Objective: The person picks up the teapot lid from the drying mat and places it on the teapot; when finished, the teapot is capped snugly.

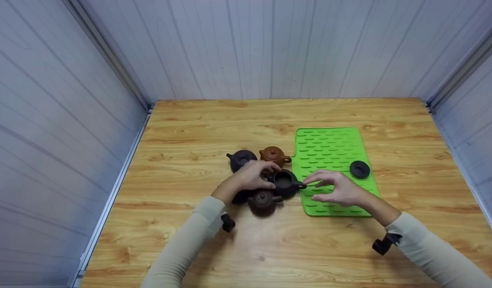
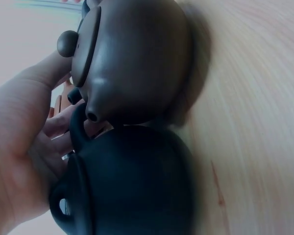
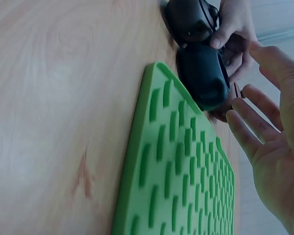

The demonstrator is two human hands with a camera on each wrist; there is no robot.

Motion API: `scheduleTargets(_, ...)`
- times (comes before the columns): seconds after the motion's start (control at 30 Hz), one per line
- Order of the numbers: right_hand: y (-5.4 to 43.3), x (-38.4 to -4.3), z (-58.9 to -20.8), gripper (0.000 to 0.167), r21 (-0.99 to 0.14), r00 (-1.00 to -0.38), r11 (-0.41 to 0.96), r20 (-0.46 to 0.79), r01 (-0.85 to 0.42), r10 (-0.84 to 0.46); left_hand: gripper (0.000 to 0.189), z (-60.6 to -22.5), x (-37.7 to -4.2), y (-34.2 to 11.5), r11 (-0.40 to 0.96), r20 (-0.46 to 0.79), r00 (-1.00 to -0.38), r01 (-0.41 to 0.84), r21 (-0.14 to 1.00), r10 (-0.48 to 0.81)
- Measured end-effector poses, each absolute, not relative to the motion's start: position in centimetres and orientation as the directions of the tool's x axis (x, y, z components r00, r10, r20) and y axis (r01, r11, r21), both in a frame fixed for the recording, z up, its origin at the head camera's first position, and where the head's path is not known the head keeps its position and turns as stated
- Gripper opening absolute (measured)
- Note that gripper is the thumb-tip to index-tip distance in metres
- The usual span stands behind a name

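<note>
A lidless black teapot [image 1: 289, 193] stands at the left edge of the green mat [image 1: 330, 148], its handle toward the right. My left hand [image 1: 252, 175] curls round its spout side, thumb near the rim and fingers on the far side. Off the handle end, my right hand [image 1: 339, 189] hovers over the mat with fingers spread, nothing between them. A round black lid [image 1: 359, 169] lies on the mat behind the right hand. In the left wrist view, a dark brown teapot [image 2: 142, 58] and a black teapot [image 2: 137, 181] partly hide the left fingers.
Beyond the left hand are an orange-brown teapot [image 1: 272, 155] and a dark purple one [image 1: 242, 158], both lidded. The wooden table [image 1: 214, 120] meets pale panel walls [image 1: 250, 48] at the back and sides.
</note>
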State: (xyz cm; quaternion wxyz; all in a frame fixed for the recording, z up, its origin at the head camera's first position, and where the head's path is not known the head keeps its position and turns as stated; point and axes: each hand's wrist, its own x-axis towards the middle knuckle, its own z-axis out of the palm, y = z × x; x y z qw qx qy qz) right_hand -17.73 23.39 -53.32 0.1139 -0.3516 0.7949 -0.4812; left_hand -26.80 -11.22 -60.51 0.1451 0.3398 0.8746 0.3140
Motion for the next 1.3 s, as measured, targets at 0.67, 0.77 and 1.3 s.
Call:
scheduleTargets(0.67, 28.8, -19.2, -54.1, 0.044, -0.766, -0.809, 0.461, 0.126, -0.447, -0.574, 0.057, -60.6, -26.8, -11.4, 0.575, -0.044, -0.729, 0.5, 0.648, 0.683)
scheduleTargets(0.77, 29.5, -19.4, -53.8, 0.047, -0.752, -0.839, 0.516, 0.088, -0.409, -0.537, 0.056, -60.2, -26.6, -11.3, 0.583, -0.046, -0.732, 0.502, 0.639, 0.68)
scheduleTargets(1.3, 33.8, -20.2, -53.9, 0.047, -0.707, -0.934, 0.626, 0.147, -0.329, -0.324, 0.053, -57.2, -25.1, -10.7, 0.625, -0.097, -0.746, 0.47, 0.623, 0.659)
